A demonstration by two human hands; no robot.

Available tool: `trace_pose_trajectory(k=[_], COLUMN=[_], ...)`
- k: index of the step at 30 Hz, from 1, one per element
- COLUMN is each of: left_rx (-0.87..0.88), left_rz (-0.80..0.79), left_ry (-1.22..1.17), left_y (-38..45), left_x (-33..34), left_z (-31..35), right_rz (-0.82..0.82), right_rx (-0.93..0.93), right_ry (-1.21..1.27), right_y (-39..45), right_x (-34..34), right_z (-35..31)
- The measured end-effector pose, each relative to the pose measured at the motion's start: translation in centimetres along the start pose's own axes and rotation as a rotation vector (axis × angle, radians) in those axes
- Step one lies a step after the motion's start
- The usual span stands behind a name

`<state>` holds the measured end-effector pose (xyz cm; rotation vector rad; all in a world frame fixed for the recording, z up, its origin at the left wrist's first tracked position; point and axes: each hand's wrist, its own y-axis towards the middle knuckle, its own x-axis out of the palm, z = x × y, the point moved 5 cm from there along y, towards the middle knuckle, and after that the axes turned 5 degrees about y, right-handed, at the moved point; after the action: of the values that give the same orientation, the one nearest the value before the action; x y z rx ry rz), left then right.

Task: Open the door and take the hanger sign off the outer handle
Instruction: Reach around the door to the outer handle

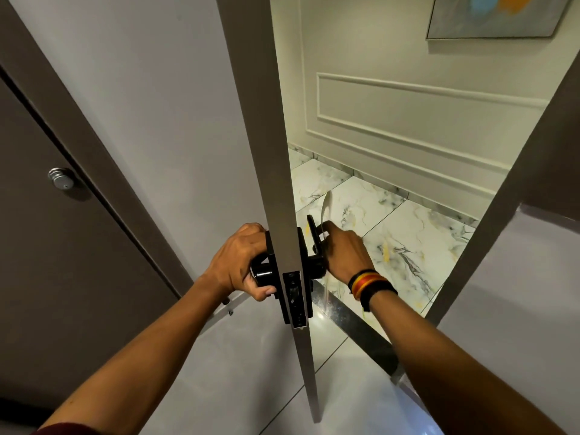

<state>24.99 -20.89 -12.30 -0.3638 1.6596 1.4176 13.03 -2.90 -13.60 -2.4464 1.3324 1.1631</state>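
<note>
The grey door (276, 146) stands open, edge-on to me in the middle of the view. My left hand (238, 259) is closed around the black inner handle (262, 273) on the door's left side. On the right side my right hand (343, 249) is closed at the black outer handle (314, 243), fingers on a thin pale hanger sign (326, 205). The sign is seen edge-on and curves up above the handle; its lower part shows below my wrist. A striped band circles my right wrist.
A dark door with a silver knob (61, 178) is on the left wall. Beyond the doorway lie marble floor tiles (408, 233), a panelled wall and a painting (496, 14). The door frame (502, 199) rises at right. A dark threshold strip (361, 321) crosses the floor.
</note>
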Motion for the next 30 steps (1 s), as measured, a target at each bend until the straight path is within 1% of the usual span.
trace_pose_trajectory(k=[2,6,8,11,13,15,18,21,25,30], left_rx=[-0.008,-0.018,-0.017,-0.004,0.02,0.008,-0.061,-0.128,-0.263,-0.413], left_rz=[0.012,-0.007,-0.024,-0.036,-0.035,-0.026,0.04,0.121,0.138,0.126], left_ry=[-0.001,-0.015,-0.025,-0.071,-0.1,-0.122,-0.231,-0.295,-0.358,-0.517], left_y=[0.2,0.5,0.9,1.8,2.3,2.4,2.7,3.7,4.9,6.9], left_x=[0.3,1.0,1.5,2.2,3.0,3.8,5.6,6.9,9.3,13.3], left_z=[-0.1,-0.4,-0.4,-0.5,-0.5,-0.6,0.0,1.0,2.5,5.1], right_rz=[-0.01,-0.175,-0.202,-0.11,-0.018,0.079,0.203,0.287,0.372,0.491], right_rx=[0.029,0.101,0.138,0.154,0.204,0.233,0.278,0.308,0.326,0.305], right_ry=[0.02,0.045,0.081,0.074,0.152,0.22,0.276,0.295,0.278,0.23], right_y=[1.9,4.4,5.1,5.6,5.2,4.5,3.1,1.5,-0.5,-3.1], right_x=[-1.0,-3.4,-5.1,-8.7,-11.3,-13.7,-17.6,-21.3,-25.2,-28.8], right_z=[0.0,0.3,1.0,2.1,3.1,3.8,4.6,5.0,5.2,5.3])
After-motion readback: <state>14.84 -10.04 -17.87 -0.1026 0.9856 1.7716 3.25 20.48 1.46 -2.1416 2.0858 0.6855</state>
